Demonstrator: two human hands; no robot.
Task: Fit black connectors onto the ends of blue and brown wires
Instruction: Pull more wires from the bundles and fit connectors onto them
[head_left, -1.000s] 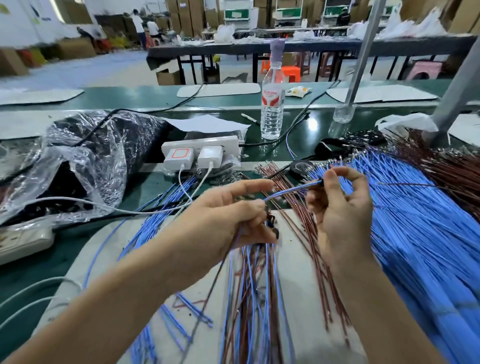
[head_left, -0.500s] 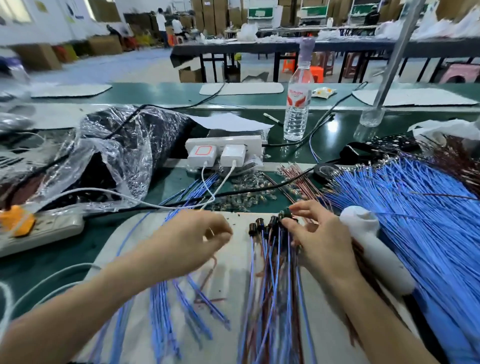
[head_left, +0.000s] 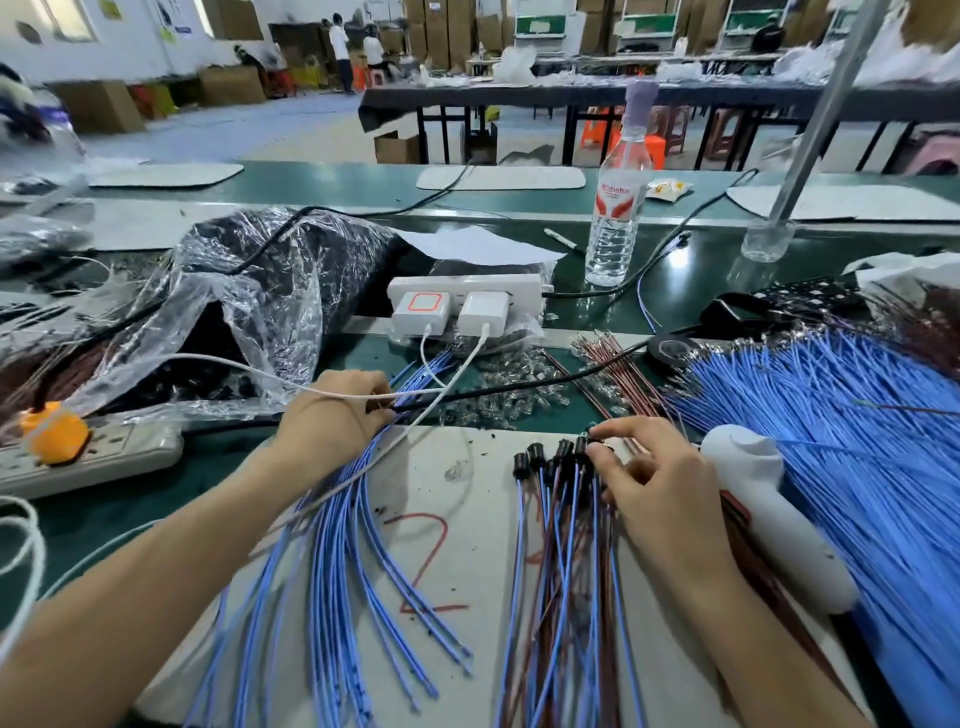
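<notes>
At the left edge of the bench (head_left: 675, 291) lies a white power strip (head_left: 104, 452) with an orange plug (head_left: 52, 431) in it. Behind it, toward the far left, slumps a crumpled clear plastic bag (head_left: 249, 312) with dark contents. A white cable (head_left: 234, 364) runs from that side across the left hand (head_left: 337, 410). The left hand rests at the far edge of a grey mat (head_left: 457, 551) that lies along the near edge of the bench. Its fingers are curled round the far ends of the loose blue wires (head_left: 332, 561), which fan back toward the near edge.

Behind the left hand, mid-bench, sits a second power strip (head_left: 524, 283) with two white chargers (head_left: 480, 312), and beside it a scatter of small clear parts (head_left: 509, 395).

Right of the red "2" marked on the mat lies a mixed bundle of blue and brown wires (head_left: 561, 597), its far ends capped with black connectors (head_left: 540, 460) in a ragged row. The right hand (head_left: 660, 483) sits on the right side of that row. Forefinger and thumb pinch the rightmost of the black connectors, and the other fingers are loosely bent over the bundle.

Just right of the right hand lies a white handheld tool (head_left: 769, 509). Beyond it, a large heap of blue wires (head_left: 857, 441) fills the right edge, with thin brown wires (head_left: 618, 364) behind the connectors. A water bottle (head_left: 615, 208) stands toward the far edge.
</notes>
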